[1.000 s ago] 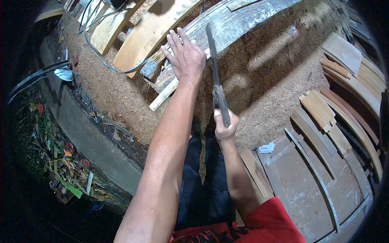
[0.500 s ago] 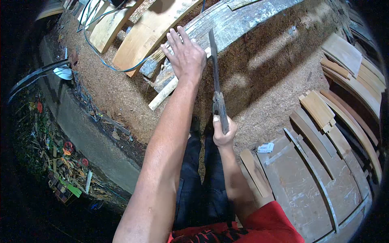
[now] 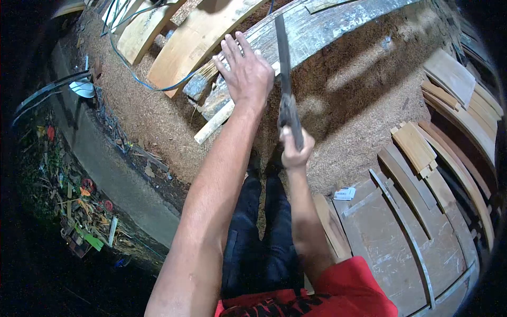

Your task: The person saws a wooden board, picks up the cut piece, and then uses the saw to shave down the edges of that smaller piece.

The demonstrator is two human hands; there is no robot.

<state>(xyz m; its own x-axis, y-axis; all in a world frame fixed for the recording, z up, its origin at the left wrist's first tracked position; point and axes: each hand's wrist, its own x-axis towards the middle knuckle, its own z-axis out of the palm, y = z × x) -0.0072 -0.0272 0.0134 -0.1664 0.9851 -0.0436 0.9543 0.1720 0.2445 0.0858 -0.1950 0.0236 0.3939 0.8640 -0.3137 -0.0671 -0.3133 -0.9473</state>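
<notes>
My left hand lies flat, fingers spread, on a grey weathered plank that rests across a sawdust heap. My right hand is closed around the handle of a long dark saw-like blade. The blade points away from me and its far end lies over the plank, just right of my left hand. Under my left hand lie a pale narrow stick and a short grey offcut.
Pale boards and a blue cable lie at the upper left. A concrete curb borders the sawdust, with litter beyond. Stacked wooden slats and a large board sit to the right. My dark trousers are below.
My right hand has pushed the blade forward and up along the plank. My left hand stays pressed on the wood.
</notes>
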